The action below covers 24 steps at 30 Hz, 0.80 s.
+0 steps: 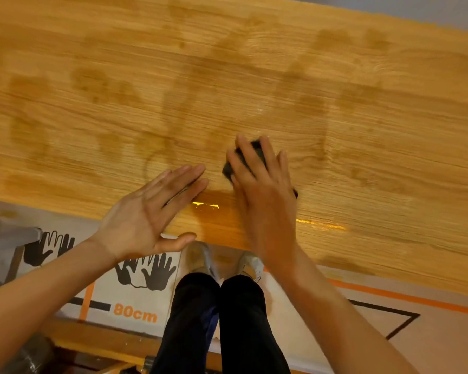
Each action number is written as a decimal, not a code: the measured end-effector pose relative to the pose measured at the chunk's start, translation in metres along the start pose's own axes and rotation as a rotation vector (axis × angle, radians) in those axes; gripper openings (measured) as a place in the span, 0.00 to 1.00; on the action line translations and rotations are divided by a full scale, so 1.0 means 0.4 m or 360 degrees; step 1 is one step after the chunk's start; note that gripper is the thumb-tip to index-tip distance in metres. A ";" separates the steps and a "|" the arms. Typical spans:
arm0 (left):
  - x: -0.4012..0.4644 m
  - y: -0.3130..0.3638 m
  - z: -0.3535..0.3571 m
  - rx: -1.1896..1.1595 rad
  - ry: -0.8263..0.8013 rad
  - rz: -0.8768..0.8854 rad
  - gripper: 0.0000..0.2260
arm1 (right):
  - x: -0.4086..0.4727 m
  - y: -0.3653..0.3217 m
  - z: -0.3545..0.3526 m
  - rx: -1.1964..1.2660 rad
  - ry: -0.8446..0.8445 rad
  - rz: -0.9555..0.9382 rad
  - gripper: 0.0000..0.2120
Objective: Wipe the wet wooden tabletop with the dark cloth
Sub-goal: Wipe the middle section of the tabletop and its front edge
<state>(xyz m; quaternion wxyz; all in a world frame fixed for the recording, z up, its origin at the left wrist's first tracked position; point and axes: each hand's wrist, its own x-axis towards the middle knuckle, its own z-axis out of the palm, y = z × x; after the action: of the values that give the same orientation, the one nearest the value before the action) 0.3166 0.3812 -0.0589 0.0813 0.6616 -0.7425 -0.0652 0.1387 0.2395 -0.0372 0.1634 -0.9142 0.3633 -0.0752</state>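
The wooden tabletop [254, 85] fills the upper part of the head view, streaked with dark damp patches. A small dark cloth [257, 151] lies on it near the front edge, mostly covered by my right hand [260, 182], which presses down on it with straight, spread fingers. My left hand [152, 211] is flat and open, palm up-turned toward the camera, its fingertips over the table's front edge just left of the cloth. It holds nothing.
Shiny wet glints [319, 225] lie along the table's front edge. Below the edge are my dark-trousered legs [222, 319] and light shoes [200, 257], on a floor sheet with black hand prints [146, 271], an "80cm" mark and orange tape [403, 295].
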 end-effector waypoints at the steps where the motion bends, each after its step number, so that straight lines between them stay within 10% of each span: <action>1: 0.000 0.001 0.000 -0.0018 0.0002 -0.0002 0.36 | -0.056 -0.012 0.000 -0.0003 -0.0011 -0.0025 0.25; 14: 0.059 -0.048 -0.040 -0.0429 0.0111 -0.0180 0.29 | -0.081 0.041 -0.015 0.0090 -0.0036 -0.0028 0.21; 20: 0.215 -0.157 -0.042 -0.0435 0.0193 -0.0356 0.27 | -0.125 0.138 -0.081 0.0113 0.0311 0.0733 0.20; 24: 0.240 -0.158 -0.010 -0.0393 0.0185 -0.0375 0.26 | -0.056 -0.012 -0.001 0.0144 0.0370 0.0566 0.19</action>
<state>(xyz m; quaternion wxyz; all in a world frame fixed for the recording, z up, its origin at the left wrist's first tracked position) 0.3683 0.2786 -0.0645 0.1966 0.7317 -0.6402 -0.1265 0.1252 0.2580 -0.0354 0.1719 -0.8126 0.5315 -0.1664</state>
